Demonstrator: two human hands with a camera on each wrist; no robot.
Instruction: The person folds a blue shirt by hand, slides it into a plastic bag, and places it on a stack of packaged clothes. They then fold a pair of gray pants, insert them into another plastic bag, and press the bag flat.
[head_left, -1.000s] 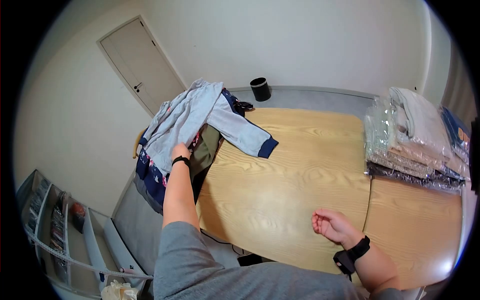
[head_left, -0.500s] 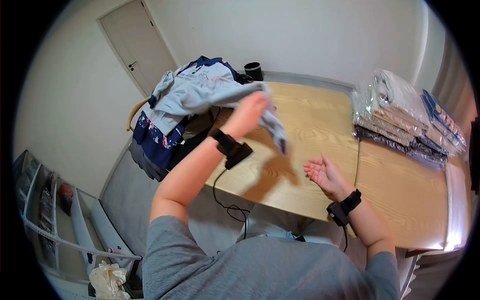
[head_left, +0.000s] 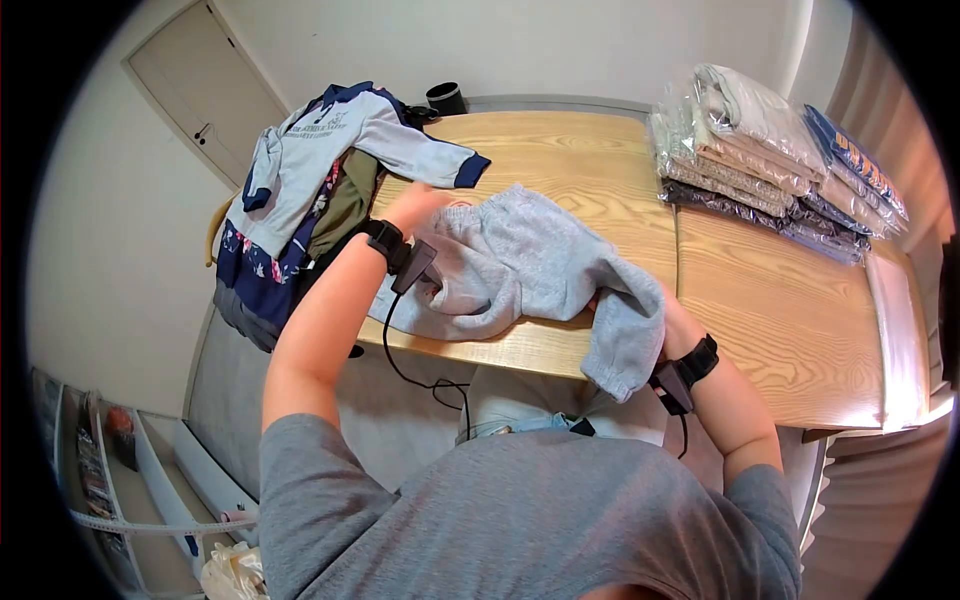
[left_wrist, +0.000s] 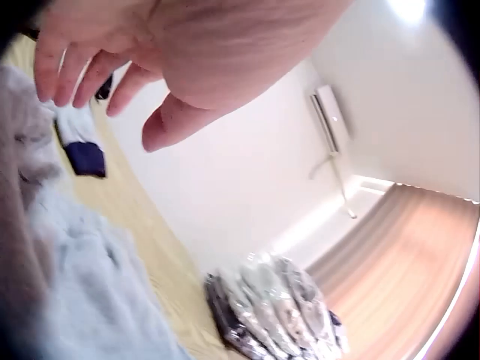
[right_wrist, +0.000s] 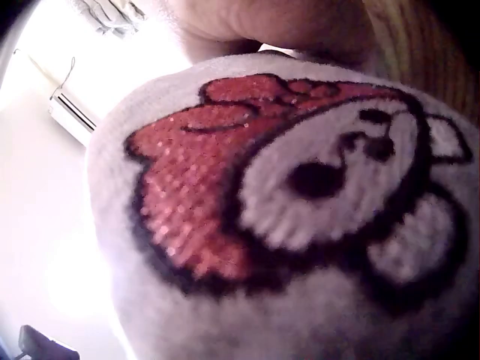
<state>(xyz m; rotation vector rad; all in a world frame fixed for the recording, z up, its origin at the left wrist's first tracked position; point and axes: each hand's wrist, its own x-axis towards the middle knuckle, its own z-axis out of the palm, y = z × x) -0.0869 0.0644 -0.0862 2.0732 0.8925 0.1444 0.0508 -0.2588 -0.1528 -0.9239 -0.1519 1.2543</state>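
Light grey sweatpants point(head_left: 545, 255) lie bunched on the wooden table, the waistband toward the back left and one cuffed leg hanging over its front edge. My left hand point(head_left: 418, 207) is just over the waistband end; in the left wrist view its fingers point(left_wrist: 90, 79) stretch out with nothing between them. My right hand point(head_left: 672, 325) is at the leg on the right, mostly covered by the fabric, so I cannot tell how its fingers lie. Close to the right wrist camera, the cloth shows a red and white cartoon print point(right_wrist: 300, 180).
A grey shirt point(head_left: 310, 150) with navy collar and cuffs lies over piled clothes at the left, one sleeve reaching onto the table point(head_left: 560, 140). Plastic-wrapped folded garments point(head_left: 760, 150) are stacked at the back right. A black bin point(head_left: 446, 98) stands behind the table.
The left hand has drawn the grey sweatpants off the clothes pile rightward onto the table and let go, uncovering the shirt. The right hand has moved in at the leg.
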